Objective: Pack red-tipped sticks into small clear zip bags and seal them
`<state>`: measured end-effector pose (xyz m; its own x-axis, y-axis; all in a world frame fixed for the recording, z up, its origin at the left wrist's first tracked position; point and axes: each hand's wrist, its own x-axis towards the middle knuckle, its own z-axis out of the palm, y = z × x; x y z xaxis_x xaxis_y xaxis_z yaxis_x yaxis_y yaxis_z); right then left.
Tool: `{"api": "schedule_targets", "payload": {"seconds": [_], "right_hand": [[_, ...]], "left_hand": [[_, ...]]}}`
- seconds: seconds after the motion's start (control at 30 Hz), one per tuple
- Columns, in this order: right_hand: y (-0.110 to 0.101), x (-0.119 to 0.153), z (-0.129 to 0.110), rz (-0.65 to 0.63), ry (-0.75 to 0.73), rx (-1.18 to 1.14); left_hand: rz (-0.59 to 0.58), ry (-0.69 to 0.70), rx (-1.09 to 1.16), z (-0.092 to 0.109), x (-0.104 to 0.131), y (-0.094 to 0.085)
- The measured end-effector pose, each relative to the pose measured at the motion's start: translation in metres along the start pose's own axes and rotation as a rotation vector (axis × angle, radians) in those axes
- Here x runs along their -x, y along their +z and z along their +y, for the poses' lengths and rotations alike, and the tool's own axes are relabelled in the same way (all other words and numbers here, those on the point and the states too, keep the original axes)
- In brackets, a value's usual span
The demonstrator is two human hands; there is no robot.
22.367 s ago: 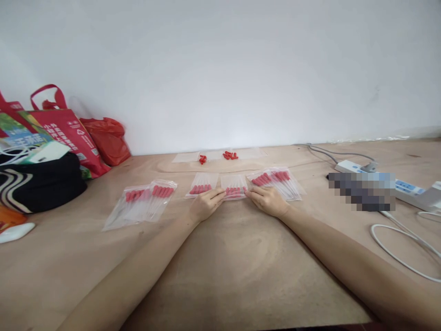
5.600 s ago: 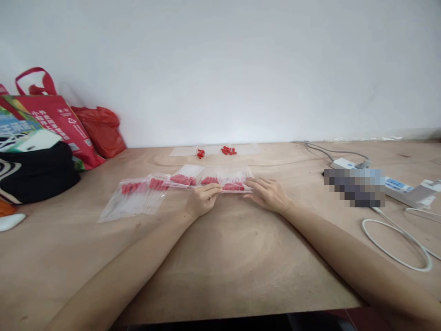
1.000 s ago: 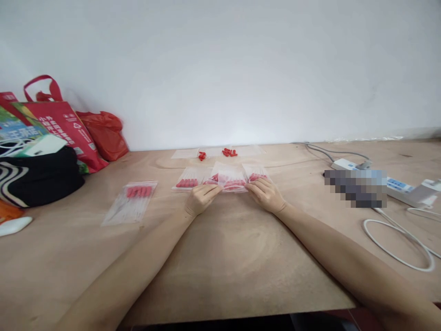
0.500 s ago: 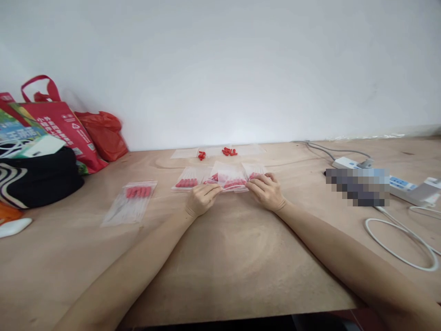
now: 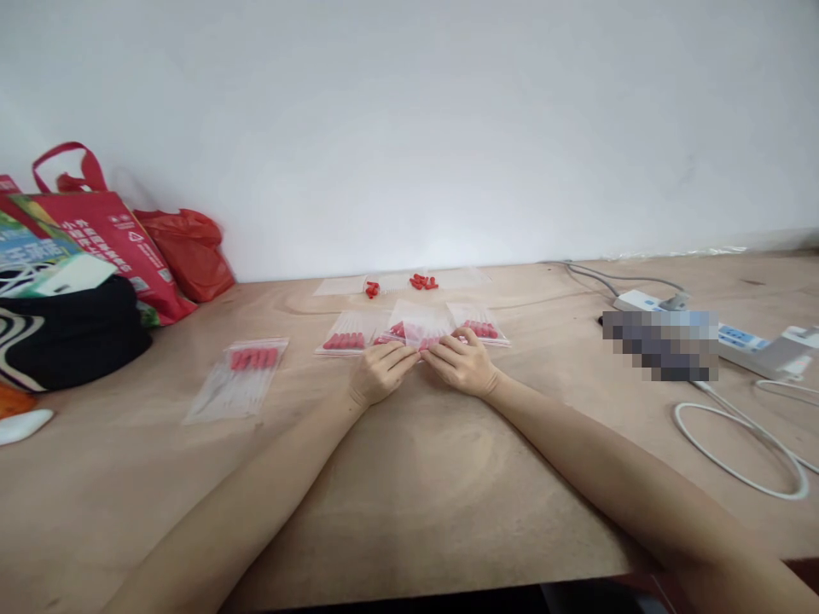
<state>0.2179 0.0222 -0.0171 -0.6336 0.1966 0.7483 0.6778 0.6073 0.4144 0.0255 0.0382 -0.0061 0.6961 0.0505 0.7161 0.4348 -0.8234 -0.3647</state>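
My left hand [image 5: 384, 373] and my right hand [image 5: 464, 364] meet at the near edge of a clear zip bag [image 5: 415, 320] with red-tipped pieces inside. Both hands have their fingers pinched on that edge, thumbs and fingertips close together, covering part of the bag. It overlaps another bag of red pieces [image 5: 397, 328] beneath. A filled zip bag [image 5: 345, 333] lies just left of it, and a further one [image 5: 479, 324] lies behind my right hand. Apart from these, a bag [image 5: 234, 384] with a row of red-headed pieces rests on the left.
Small loose red pieces [image 5: 422, 281] lie on flat clear bags [image 5: 339, 286] near the wall. Red shopping bags [image 5: 182, 251] and a black bag [image 5: 83, 337] stand at left. A power strip [image 5: 742, 339], a blurred-out dark object [image 5: 665, 345] and a white cable [image 5: 678, 426] occupy the right of the wooden table.
My right hand has slid left along the bag's near edge to meet my left hand, uncovering the bag on the right. My left hand has stayed nearly in place.
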Motion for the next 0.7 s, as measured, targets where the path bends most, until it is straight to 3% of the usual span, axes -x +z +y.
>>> {"api": "schedule_targets", "payload": {"seconds": [0.33,0.7], "right_hand": [[-0.001,-0.001,-0.002,-0.029,0.012,0.033],[-0.016,0.015,0.013,0.023,0.032,0.142]], "left_hand": [[-0.012,0.033,-0.054,0.0,-0.001,0.004],[0.023,0.019,-0.075,0.003,-0.003,-0.005]]}}
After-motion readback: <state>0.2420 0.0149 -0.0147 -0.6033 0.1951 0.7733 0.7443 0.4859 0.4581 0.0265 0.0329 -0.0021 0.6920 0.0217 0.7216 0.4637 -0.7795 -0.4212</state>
